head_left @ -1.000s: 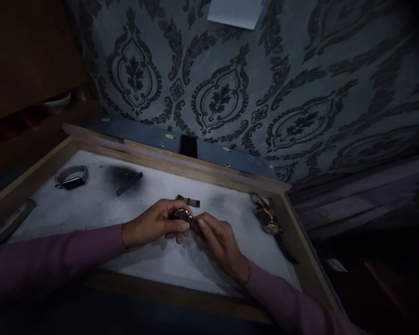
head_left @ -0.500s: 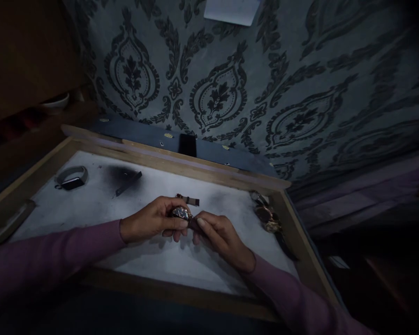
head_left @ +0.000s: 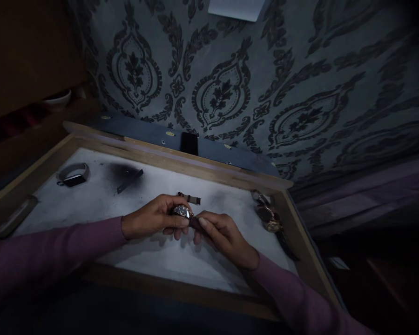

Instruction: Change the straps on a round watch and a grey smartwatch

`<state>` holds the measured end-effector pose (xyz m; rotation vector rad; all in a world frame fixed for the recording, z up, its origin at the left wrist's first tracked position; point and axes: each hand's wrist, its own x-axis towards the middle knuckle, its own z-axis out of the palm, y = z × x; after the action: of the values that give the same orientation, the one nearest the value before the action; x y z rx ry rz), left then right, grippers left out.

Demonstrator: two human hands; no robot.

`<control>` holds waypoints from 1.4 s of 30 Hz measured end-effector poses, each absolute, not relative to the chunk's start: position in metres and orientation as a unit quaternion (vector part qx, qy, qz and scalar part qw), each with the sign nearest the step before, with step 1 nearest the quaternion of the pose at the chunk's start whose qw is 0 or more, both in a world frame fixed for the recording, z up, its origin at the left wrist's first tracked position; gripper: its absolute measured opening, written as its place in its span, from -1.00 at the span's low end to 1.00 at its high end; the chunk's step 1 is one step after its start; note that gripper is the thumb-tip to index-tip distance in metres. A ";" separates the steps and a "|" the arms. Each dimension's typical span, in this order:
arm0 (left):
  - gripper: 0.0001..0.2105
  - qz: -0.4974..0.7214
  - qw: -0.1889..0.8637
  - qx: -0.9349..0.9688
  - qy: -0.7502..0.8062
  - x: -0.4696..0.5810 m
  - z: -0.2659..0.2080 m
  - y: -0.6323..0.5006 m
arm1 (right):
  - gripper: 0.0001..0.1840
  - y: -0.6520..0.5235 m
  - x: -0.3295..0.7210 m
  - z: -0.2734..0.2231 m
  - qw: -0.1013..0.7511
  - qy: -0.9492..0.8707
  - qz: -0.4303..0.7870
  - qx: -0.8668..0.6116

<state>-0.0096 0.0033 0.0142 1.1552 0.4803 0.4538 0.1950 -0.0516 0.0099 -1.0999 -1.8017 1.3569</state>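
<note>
Between my two hands is a wristwatch point(head_left: 182, 212) with a round, dark dial and a dark strap. My left hand point(head_left: 158, 217) is closed around the watch case, thumb along its lower edge. The fingers of my right hand point(head_left: 224, 232) pinch the dark watch strap point(head_left: 197, 224) beside the case; part of the strap is hidden under them. Just beyond my left fingers, a separate short strap piece point(head_left: 192, 199) lies on the white surface point(head_left: 153, 265), partly covered by the hand.
A wooden rim point(head_left: 195, 164) borders the white surface. At left lie a smartwatch point(head_left: 75, 177), a dark flat strip point(head_left: 130, 181) and a long case point(head_left: 16, 218). Several watches point(head_left: 270, 218) lie along the right side. A black phone point(head_left: 189, 143) rests behind the rim, before the patterned wall.
The view has shifted slightly. Both hands keep the same hold on the watch and its strap; nothing else has visibly moved.
</note>
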 end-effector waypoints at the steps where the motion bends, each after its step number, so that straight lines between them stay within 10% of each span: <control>1: -0.85 0.209 0.788 0.534 0.224 -0.010 0.014 0.003 | -0.55 -0.052 0.195 0.011 0.309 -0.681 0.516 -0.418; 42: -0.85 0.174 0.820 0.507 0.201 -0.009 0.013 0.003 | -0.55 -0.047 0.202 0.020 0.287 -0.786 0.408 -0.364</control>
<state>-0.0093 0.0030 0.0127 1.0787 0.4278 0.3707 0.2018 -0.0470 0.0205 -0.9734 -2.1016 1.0914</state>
